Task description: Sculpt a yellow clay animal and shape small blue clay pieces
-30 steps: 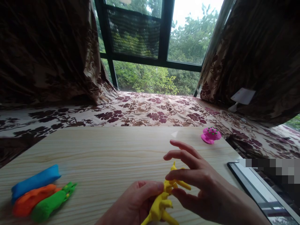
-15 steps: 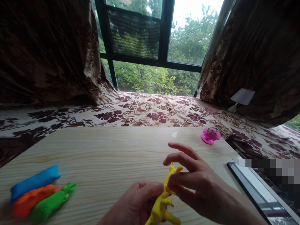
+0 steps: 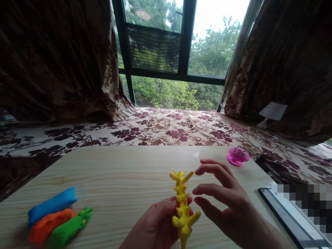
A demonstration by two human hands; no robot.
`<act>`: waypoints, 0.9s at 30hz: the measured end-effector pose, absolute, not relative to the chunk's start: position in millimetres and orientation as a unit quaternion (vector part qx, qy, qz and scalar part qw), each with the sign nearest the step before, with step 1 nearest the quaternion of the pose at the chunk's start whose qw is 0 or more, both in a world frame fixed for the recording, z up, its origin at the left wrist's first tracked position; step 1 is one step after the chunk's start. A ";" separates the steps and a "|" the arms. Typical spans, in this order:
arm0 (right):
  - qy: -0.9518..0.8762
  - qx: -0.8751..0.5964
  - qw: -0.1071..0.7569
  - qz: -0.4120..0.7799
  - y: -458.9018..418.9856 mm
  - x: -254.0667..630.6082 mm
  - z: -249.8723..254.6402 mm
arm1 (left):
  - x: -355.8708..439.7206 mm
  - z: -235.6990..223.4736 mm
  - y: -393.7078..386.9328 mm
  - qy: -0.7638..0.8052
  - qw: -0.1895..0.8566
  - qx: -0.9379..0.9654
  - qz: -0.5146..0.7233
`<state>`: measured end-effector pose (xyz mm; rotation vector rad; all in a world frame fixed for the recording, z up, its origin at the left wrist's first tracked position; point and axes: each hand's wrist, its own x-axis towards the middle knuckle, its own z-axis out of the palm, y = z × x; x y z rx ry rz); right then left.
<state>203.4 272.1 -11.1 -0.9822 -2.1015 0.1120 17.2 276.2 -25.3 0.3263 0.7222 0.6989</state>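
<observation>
The right hand [image 3: 230, 204] no longer touches the yellow clay figure [image 3: 184, 210]; its fingers curve just beside it, lower right of center. The figure, previously seen side-on, now shows its spiked length, limbs splayed both ways. The whole view shifts slightly down and rightward.

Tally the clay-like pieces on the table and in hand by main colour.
Blue piece: 1
Orange piece: 1
Green piece: 1
Pink piece: 1
Yellow figure, in the left hand: 1
Total: 5
</observation>
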 end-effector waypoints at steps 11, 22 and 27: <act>-0.837 -0.409 0.362 0.019 269.2 201.2 -11.0 | 18.8 -27.2 274.0 0.307 0.872 0.205 0.321; -0.859 -0.393 0.329 0.019 269.4 202.3 -15.4 | 17.8 -42.8 277.0 0.281 0.878 0.237 0.308; -0.873 -0.367 0.322 -0.013 269.4 202.2 -13.2 | 17.6 -45.6 276.8 0.288 0.878 0.232 0.303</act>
